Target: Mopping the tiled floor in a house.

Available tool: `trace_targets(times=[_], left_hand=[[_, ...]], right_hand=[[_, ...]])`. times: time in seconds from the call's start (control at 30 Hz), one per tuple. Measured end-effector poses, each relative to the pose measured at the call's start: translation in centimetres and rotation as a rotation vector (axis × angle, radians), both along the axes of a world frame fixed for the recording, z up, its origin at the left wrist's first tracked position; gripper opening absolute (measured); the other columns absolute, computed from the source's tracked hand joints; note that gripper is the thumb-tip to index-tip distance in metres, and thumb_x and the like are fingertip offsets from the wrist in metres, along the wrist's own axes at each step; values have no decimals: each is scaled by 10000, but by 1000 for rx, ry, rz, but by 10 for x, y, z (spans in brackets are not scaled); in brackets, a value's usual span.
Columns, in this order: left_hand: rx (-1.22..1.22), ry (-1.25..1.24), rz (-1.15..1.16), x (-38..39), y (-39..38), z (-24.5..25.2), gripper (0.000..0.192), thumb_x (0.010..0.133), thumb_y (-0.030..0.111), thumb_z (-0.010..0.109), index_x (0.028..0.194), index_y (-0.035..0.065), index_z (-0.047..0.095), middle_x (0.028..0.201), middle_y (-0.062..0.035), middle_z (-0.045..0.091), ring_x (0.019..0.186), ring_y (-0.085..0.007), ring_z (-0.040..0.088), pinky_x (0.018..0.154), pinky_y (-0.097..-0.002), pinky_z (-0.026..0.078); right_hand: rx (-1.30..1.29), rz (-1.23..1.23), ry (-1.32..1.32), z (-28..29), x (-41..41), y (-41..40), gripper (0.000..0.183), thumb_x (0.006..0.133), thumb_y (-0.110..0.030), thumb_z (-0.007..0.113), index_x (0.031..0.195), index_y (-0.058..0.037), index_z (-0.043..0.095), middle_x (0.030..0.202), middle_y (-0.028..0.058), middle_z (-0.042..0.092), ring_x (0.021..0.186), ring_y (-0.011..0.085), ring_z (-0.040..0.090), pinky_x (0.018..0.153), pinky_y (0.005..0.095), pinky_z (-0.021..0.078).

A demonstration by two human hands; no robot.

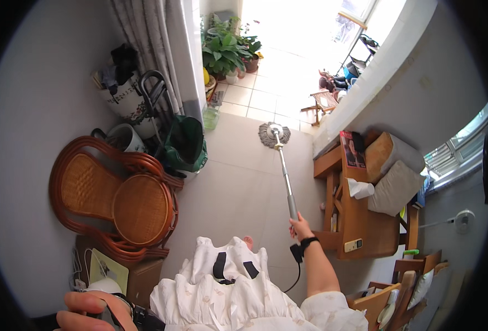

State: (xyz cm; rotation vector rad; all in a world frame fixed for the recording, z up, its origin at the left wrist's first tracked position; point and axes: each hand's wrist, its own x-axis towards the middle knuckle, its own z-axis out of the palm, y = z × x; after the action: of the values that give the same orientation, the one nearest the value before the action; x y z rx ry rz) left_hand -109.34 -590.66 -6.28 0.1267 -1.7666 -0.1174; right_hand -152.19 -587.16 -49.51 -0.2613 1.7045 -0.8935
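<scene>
A string mop (274, 134) with a round grey head lies against the pale tiled floor near the doorway, its metal pole running back towards me. My right hand (300, 226) grips the grey upper part of that pole, with a black band around the wrist. At the lower left is my left hand (99, 310), raised close to the camera with its fingers bent; a dark object shows between them, too cut off and near to name, and a black strapped device sits at the wrist.
Left stand a rattan chair (140, 209), a green bag (185, 142) on a wheeled frame and a patterned pot (126, 105). At right is a wooden bench (376, 231) with cushions. Potted plants (223, 53) and a small folding stool (324, 101) stand beyond the threshold.
</scene>
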Motion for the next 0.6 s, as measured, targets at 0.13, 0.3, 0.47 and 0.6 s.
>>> trace_targets(times=[0.13,0.3,0.47,0.6], left_hand=[[30,23,-146,-2,-11,-9,526,822,592,392,1186,212,412,1186,-147,379,900,-298,490,753,-458,472],[77,66,-292,-14,-22,-20,497,827,594,376,1188,253,411,1195,-146,374,892,-288,482,725,-449,474],[76,139,-438,-37,-39,-36,453,857,559,346,1201,267,388,1209,-173,355,878,-298,475,705,-439,482],[3,119,-458,-33,-44,-32,386,892,475,352,1215,264,356,1213,-205,334,874,-309,488,701,-416,505]], right_hand=[[76,10,58,27,29,113,684,811,-104,565,1380,-185,195,576,63,496,378,127,451,318,270,375],[199,-33,-55,102,86,263,698,796,-105,584,1380,-174,208,592,37,492,421,112,456,357,260,382],[387,-154,-122,164,171,414,679,781,-79,614,1362,-188,278,639,38,534,431,90,423,398,228,344],[491,-314,-116,242,217,440,500,831,-194,576,1283,-55,412,1093,108,561,829,163,542,696,268,447]])
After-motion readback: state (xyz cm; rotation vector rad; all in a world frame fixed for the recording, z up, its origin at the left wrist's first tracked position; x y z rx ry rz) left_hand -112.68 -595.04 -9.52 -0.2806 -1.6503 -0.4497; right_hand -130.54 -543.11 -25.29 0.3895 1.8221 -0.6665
